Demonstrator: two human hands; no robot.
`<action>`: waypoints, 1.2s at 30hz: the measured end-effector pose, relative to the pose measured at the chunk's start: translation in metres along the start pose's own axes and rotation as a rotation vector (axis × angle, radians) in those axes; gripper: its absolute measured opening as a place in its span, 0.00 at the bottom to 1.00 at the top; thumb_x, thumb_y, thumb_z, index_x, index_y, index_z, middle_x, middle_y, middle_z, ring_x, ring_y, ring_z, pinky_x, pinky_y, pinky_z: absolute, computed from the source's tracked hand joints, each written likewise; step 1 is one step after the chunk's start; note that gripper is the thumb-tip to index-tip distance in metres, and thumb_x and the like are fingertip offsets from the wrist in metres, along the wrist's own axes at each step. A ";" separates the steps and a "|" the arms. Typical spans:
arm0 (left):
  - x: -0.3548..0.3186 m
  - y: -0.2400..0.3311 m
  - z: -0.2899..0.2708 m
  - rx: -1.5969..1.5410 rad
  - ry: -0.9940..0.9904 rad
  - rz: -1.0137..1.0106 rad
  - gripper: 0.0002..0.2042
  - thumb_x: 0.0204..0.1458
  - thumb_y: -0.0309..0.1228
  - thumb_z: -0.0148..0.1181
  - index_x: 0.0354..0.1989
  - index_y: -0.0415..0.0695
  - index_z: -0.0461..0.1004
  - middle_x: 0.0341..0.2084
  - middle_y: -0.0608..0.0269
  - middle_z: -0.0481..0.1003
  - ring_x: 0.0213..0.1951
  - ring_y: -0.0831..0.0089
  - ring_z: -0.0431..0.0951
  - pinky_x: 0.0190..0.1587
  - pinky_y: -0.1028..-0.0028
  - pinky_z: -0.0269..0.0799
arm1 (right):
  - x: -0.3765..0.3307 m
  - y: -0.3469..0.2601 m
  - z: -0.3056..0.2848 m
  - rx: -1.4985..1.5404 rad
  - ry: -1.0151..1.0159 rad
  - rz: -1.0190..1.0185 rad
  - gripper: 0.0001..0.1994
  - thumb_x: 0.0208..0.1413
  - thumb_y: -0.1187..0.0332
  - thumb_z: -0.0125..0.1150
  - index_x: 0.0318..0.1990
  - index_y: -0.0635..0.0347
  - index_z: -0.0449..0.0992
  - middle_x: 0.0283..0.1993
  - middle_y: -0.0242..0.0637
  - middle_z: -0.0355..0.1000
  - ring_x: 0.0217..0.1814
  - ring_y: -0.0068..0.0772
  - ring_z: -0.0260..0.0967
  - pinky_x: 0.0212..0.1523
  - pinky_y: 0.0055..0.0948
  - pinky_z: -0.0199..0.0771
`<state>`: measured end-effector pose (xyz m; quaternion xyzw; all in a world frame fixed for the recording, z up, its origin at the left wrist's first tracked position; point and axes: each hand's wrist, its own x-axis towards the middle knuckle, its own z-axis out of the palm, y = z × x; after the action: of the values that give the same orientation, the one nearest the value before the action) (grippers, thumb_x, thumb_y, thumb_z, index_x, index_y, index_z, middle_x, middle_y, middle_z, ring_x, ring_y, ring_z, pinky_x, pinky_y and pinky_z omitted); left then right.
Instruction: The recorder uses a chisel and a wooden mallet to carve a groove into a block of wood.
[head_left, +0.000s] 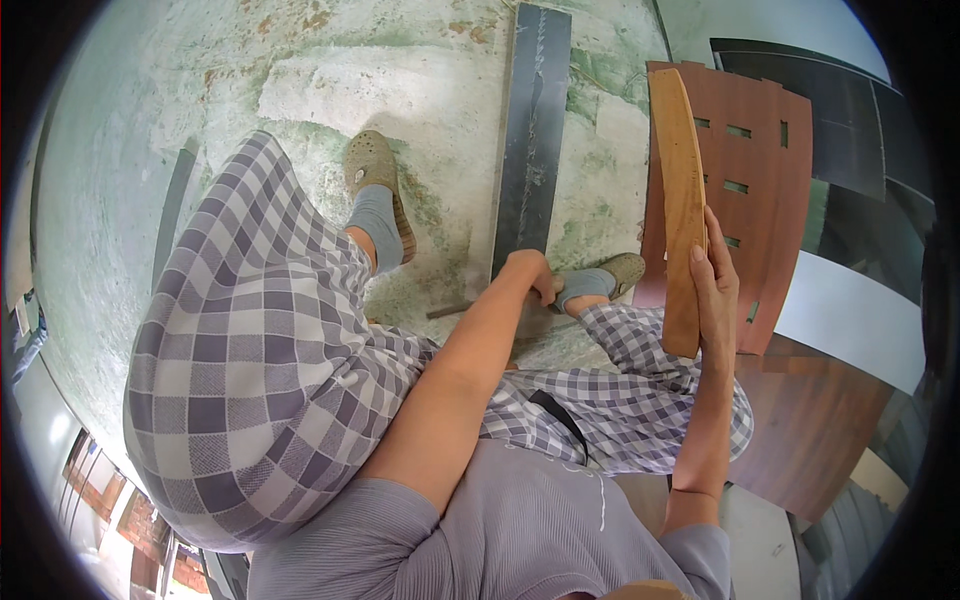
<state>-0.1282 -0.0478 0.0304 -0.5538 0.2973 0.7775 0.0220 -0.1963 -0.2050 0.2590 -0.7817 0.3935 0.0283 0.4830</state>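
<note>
My right hand (718,285) holds the wooden board (678,200) by its right edge, before the brown panel (765,190); I can't tell whether my curled left hand (530,268) grips anything. Floor (450,130) separates plank (532,130) from shoe (369,155).

"What carries everything here?"

"A worn, hard floor (320,95), blotched pale green and chalky white, brown stains marking its far end."

"And on it?"

"A long, flat, dark-grey board (535,130) lies lengthwise, a ragged pale streak running along its face. An olive-green perforated clog (370,160) stands to its left; a matching olive-green clog (627,268) stands to its right, nearer the board."
</note>
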 end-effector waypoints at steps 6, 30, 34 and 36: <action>0.002 -0.013 -0.003 -0.037 0.124 -0.051 0.13 0.35 0.45 0.66 0.28 0.53 0.81 0.30 0.67 0.79 0.32 0.70 0.78 0.38 0.72 0.71 | -0.003 -0.006 -0.001 0.037 -0.007 0.022 0.27 0.60 0.63 0.53 0.66 0.57 0.60 0.65 0.40 0.61 0.60 0.29 0.63 0.60 0.28 0.61; 0.017 -0.048 0.023 -0.294 0.086 -0.039 0.26 0.36 0.47 0.67 0.42 0.40 0.78 0.38 0.49 0.77 0.39 0.59 0.78 0.40 0.63 0.74 | -0.001 -0.001 0.001 0.008 -0.049 0.010 0.26 0.59 0.63 0.52 0.65 0.57 0.61 0.66 0.41 0.60 0.67 0.32 0.57 0.64 0.31 0.56; 0.010 -0.039 0.003 -0.327 0.300 -0.110 0.19 0.33 0.48 0.68 0.30 0.47 0.81 0.31 0.56 0.79 0.32 0.66 0.79 0.38 0.67 0.73 | -0.001 0.002 -0.001 -0.022 -0.042 -0.007 0.26 0.59 0.63 0.52 0.65 0.56 0.61 0.65 0.41 0.60 0.67 0.32 0.57 0.64 0.31 0.57; 0.006 -0.047 -0.013 -0.474 0.251 -0.028 0.19 0.34 0.44 0.68 0.31 0.43 0.81 0.29 0.53 0.79 0.30 0.64 0.79 0.35 0.68 0.74 | -0.002 -0.003 0.001 -0.004 -0.060 0.025 0.26 0.59 0.63 0.52 0.65 0.57 0.61 0.65 0.42 0.60 0.67 0.33 0.57 0.64 0.31 0.57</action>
<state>-0.1025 -0.0173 0.0014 -0.6394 0.0995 0.7504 -0.1348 -0.1951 -0.2020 0.2618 -0.7763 0.3887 0.0586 0.4928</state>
